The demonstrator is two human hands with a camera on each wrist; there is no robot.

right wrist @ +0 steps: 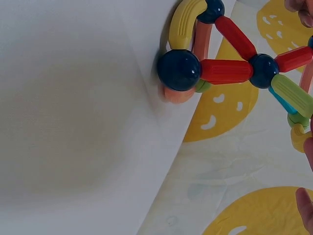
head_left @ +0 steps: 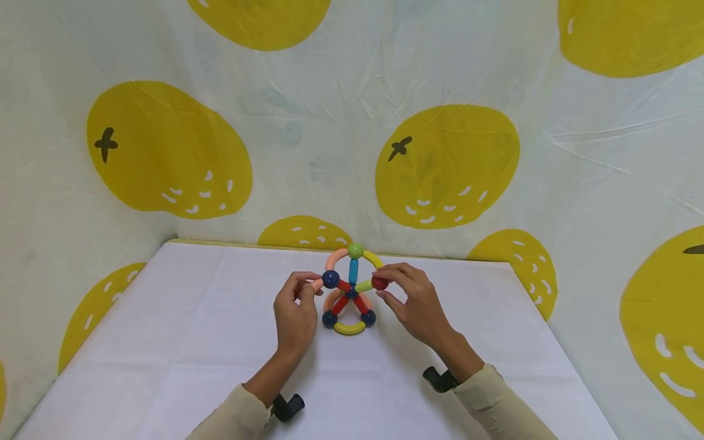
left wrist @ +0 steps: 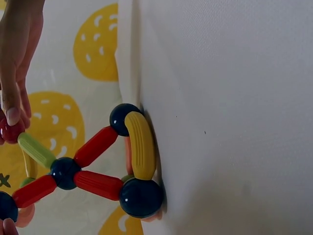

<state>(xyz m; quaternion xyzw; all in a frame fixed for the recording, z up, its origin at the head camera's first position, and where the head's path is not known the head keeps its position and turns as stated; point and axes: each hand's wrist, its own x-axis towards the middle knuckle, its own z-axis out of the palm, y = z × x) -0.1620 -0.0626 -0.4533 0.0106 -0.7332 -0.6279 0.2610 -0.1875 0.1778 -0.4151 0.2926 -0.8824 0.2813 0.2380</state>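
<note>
A figure of magnetic balls and rods stands on the table, a dark blue ball (head_left: pixel 352 292) at its centre. Red rods (left wrist: pixel 100 147) run from that centre to two lower blue balls (left wrist: pixel 142 197), which a curved yellow rod (head_left: pixel 349 329) joins. A green ball (head_left: pixel 355 250) tops the figure above a light blue rod (head_left: pixel 354 270). My left hand (head_left: pixel 297 315) pinches a short pink rod (head_left: pixel 317 285) beside the upper-left blue ball (head_left: pixel 330 279). On the other side my right hand (head_left: pixel 418 304) holds the red ball (head_left: pixel 379 283) at the end of a lime rod (left wrist: pixel 36 150).
White cloth covers the table (head_left: pixel 220 366). Behind its far edge hangs a pale curtain (head_left: pixel 330 153) printed with yellow fruit. Each wrist carries a black camera mount (head_left: pixel 288 407) below the sleeve cuff.
</note>
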